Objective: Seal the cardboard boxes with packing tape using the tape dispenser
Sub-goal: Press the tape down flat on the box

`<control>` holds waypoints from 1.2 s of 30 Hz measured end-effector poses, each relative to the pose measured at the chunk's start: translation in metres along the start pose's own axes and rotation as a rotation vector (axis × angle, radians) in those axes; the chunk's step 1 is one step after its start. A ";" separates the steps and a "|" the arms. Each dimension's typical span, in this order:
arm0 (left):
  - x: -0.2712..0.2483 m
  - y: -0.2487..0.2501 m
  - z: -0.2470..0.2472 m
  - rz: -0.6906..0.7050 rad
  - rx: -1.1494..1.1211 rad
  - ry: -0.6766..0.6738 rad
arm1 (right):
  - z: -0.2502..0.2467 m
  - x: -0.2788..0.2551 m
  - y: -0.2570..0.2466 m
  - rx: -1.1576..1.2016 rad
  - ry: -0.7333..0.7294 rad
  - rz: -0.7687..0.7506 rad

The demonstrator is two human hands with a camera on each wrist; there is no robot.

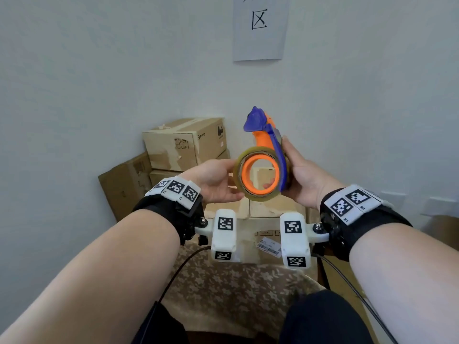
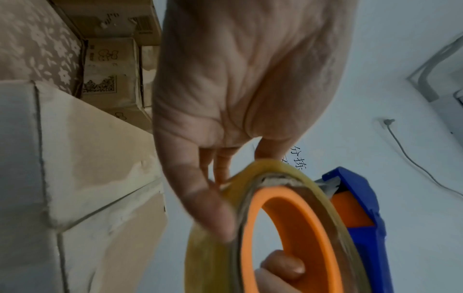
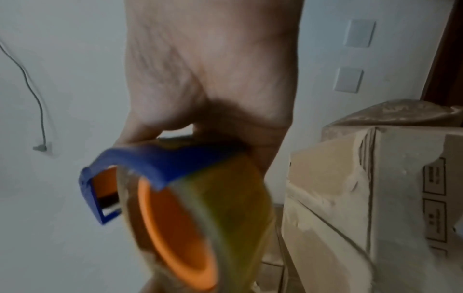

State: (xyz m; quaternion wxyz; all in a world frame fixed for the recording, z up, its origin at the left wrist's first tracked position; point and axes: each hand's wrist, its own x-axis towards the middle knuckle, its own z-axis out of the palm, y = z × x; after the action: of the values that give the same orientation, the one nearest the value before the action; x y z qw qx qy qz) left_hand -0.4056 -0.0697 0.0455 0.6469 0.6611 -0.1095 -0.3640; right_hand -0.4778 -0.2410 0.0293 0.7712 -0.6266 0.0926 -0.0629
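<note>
I hold an orange and blue tape dispenser (image 1: 267, 135) upright at chest height, with a roll of clear tape (image 1: 260, 197) on its orange core. My right hand (image 1: 298, 170) grips the dispenser from the right, thumb along the blue frame (image 3: 155, 162); one right fingertip (image 2: 283, 265) shows through the core. My left hand (image 1: 231, 181) holds the roll's left side, with its thumb (image 2: 213, 198) on the roll's edge and its fingers behind on the tape surface. Below my hands stands a cardboard box (image 1: 273, 207) with its top flaps folded shut.
Several more cardboard boxes (image 1: 183, 142) are stacked against the wall behind, with a flat piece of cardboard (image 1: 124, 184) leaning at their left. The near box rests on a flower-patterned cloth (image 1: 223, 294). A paper sign (image 1: 259, 28) hangs on the wall. Cables run from both wrist cameras.
</note>
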 end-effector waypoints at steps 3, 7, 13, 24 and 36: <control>-0.003 0.001 -0.004 0.021 0.039 0.043 | -0.003 -0.001 -0.001 -0.083 0.067 -0.042; -0.007 0.012 -0.010 0.115 -0.038 0.158 | -0.009 -0.005 0.002 -0.249 0.078 -0.061; -0.012 0.014 -0.013 0.104 0.019 0.181 | -0.009 -0.010 0.008 -0.358 0.046 -0.073; -0.010 0.011 -0.011 0.100 0.060 0.366 | -0.011 -0.019 0.005 -0.390 -0.085 -0.076; -0.005 0.003 -0.027 0.174 0.269 0.499 | -0.002 -0.015 0.012 -0.358 -0.119 -0.100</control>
State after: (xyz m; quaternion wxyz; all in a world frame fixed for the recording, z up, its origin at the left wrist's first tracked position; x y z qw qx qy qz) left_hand -0.3912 -0.0462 0.0477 0.5891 0.7982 -0.0509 -0.1156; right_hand -0.4929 -0.2375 0.0177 0.6476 -0.7602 0.0253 -0.0466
